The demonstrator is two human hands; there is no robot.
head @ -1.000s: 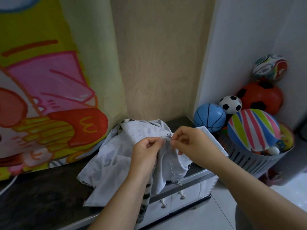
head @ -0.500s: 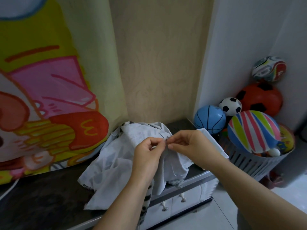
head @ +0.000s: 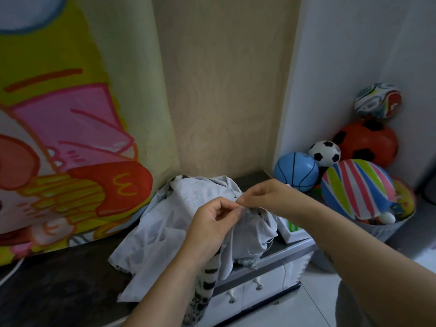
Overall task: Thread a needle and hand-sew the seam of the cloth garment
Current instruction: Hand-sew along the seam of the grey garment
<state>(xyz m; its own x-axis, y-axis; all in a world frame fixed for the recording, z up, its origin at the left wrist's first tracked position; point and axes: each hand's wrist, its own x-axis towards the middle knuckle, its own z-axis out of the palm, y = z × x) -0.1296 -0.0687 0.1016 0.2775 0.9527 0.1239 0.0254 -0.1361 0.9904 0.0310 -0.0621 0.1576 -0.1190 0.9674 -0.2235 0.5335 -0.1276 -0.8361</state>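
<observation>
A pale grey cloth garment (head: 165, 223) lies bunched on a dark countertop (head: 59, 286), with a patterned edge hanging over the front. My left hand (head: 212, 223) pinches a raised fold of the garment between thumb and fingers. My right hand (head: 266, 197) meets it from the right, fingertips pinched together at the fold's edge, where a thin needle tip seems to show. A fine white thread (head: 271, 244) trails down over the cloth below my hands.
A bright cartoon-printed curtain (head: 70, 138) hangs on the left behind the counter. A white box (head: 292, 232) sits on the counter's right end. A grey basket (head: 382, 230) of several toy balls stands on the right. White drawers (head: 247, 289) sit below the counter.
My hands have risen slightly and the right fingertips have closed in on the left ones at the fold. The garment stays where it was.
</observation>
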